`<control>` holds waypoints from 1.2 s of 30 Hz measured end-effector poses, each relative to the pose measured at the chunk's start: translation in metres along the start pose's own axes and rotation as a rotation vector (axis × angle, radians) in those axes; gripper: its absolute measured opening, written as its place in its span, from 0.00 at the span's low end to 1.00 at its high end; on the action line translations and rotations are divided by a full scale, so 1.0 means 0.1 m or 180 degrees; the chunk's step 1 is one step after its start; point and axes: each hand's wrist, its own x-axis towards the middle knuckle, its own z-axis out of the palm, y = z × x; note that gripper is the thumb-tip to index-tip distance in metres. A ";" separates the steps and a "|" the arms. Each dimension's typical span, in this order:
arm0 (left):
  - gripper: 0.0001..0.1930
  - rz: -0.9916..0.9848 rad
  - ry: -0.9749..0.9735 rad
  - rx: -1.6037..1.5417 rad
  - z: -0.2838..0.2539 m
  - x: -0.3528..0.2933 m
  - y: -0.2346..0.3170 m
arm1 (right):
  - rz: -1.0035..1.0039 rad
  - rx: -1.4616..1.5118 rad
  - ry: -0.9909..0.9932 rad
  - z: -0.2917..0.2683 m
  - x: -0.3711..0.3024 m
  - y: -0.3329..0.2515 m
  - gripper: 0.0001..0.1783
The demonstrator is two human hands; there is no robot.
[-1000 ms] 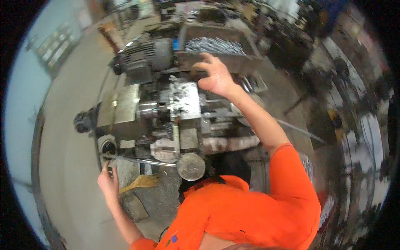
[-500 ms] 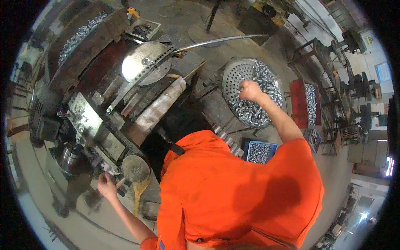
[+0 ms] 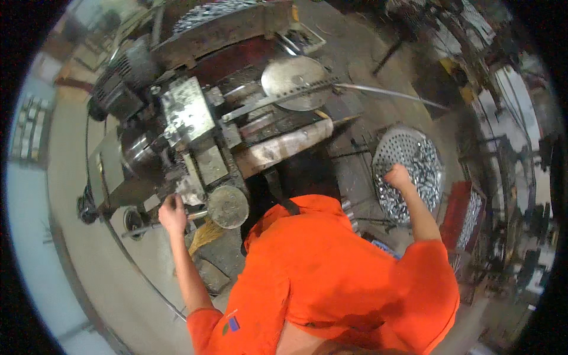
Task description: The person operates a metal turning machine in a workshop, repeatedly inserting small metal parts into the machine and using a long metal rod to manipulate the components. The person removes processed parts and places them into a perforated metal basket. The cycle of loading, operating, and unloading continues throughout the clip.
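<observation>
My left hand (image 3: 172, 215) is closed beside the machine's tool slide, over a metal rod (image 3: 198, 215). Whether it grips that rod or a small part is hidden. Close to it are a spindle with a shiny chuck (image 3: 139, 150) and a round dirty metal disc (image 3: 228, 207). At the right my right hand (image 3: 397, 176) is closed, fingers curled down among small shiny metal cylinders (image 3: 419, 190). Those cylinders lie heaped on a round perforated metal tray (image 3: 393, 144). What its fingertips hold cannot be made out.
Behind the slide is a large flat disc (image 3: 293, 80) with a perforated bar and long curved rod (image 3: 390, 93). A red bin (image 3: 457, 214) of metal parts stands right of the tray. A straw brush (image 3: 206, 234) hangs below the small disc. Farther off, a trough holds more parts (image 3: 213, 13).
The whole view has swung, so the machine and tray appear shifted to the right. My left hand stays by the slide and rod; my right hand remains on the tray's parts, fingers still curled.
</observation>
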 end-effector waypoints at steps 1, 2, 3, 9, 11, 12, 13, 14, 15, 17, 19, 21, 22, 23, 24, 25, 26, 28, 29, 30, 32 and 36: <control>0.15 0.0099 0.0018 0.0116 0.03 0.02 -0.09 | -0.0311 -0.0170 0.0004 0.01 0.02 0.04 0.10; 0.15 0.0025 -0.0079 0.0043 -0.01 0.01 0.07 | -0.0818 -0.0439 0.0079 0.14 0.04 0.41 0.08; 0.14 0.0042 -0.0083 0.0095 0.02 0.01 0.13 | -0.1349 -0.0709 0.0157 0.22 0.13 0.67 0.07; 0.13 0.0203 -0.0020 -0.0196 0.01 -0.05 0.14 | 0.0803 0.4731 -0.0214 -1.49 0.01 -0.53 0.16; 0.12 0.0155 -0.0210 -0.0240 -0.06 -0.05 0.14 | -0.0239 0.5137 -0.0162 -2.02 0.00 -1.16 0.18; 0.12 0.0259 -0.0313 -0.0542 -0.07 -0.02 0.17 | -0.0504 0.5443 -0.0289 -1.99 0.17 -1.22 0.18; 0.12 0.0305 -0.0448 -0.0655 -0.13 0.01 0.17 | -0.0892 0.5469 -0.0412 -2.06 0.33 -1.49 0.17; 0.12 0.0348 -0.0578 -0.0736 -0.23 0.02 0.16 | -0.1361 0.5075 -0.0445 -2.08 0.52 -1.79 0.14; 0.12 0.0376 -0.0690 -0.0820 -0.31 0.00 0.11 | -0.1228 0.4221 -0.0264 -2.31 0.54 -2.31 0.11; 0.12 0.0658 -0.0224 -0.0539 -0.54 -0.03 -0.03 | -0.2411 0.3390 -0.0105 -2.47 0.76 -3.00 0.17; 0.12 0.0398 0.0131 -0.0490 -0.96 -0.18 -0.15 | -0.3205 0.2808 -0.0279 -2.73 0.79 -3.80 0.21; 0.11 0.0105 0.0492 -0.0370 -1.35 -0.37 -0.28 | -0.3829 0.2470 -0.0224 -2.89 0.74 -4.50 0.20; 0.11 -0.0018 0.0604 -0.0024 -1.51 -0.49 -0.42 | -0.4461 0.2226 -0.0072 -2.89 0.81 -4.82 0.20; 0.11 -0.0125 0.0706 0.0312 -1.63 -0.60 -0.57 | -0.4739 0.1910 0.0271 -2.88 0.84 -5.12 0.19; 0.11 -0.0325 0.0733 0.0390 -1.76 -0.76 -0.66 | -0.4773 0.1229 0.0363 -2.92 0.76 -5.41 0.19; 0.11 -0.0505 0.0756 0.0459 -1.86 -0.92 -0.74 | -0.4897 0.1026 0.0579 -2.85 0.79 -5.64 0.15; 0.11 -0.0686 0.0752 0.0633 -1.89 -1.09 -0.89 | -0.4595 0.0619 0.0318 -2.77 0.82 -5.87 0.14; 0.11 -0.1062 0.0691 0.0731 -1.90 -1.48 -1.09 | -0.4203 0.0135 -0.0022 -2.66 0.82 -6.15 0.13; 0.11 -0.1232 0.0635 0.0654 -1.89 -1.64 -1.14 | -0.4105 0.0059 -0.0099 -2.64 0.81 -6.22 0.12; 0.11 -0.1424 0.0477 0.0664 -1.83 -1.82 -1.22 | -0.4027 -0.0041 -0.0188 -2.59 0.79 -6.32 0.12; 0.14 -0.1887 0.0146 -0.0032 -1.64 -2.00 -1.33 | -0.4066 0.0282 -0.0296 -2.42 0.94 -6.37 0.12; 0.19 -0.1444 0.0929 0.0557 -1.15 -2.09 -1.44 | -0.3802 0.0716 -0.0382 -2.39 0.98 -6.42 0.12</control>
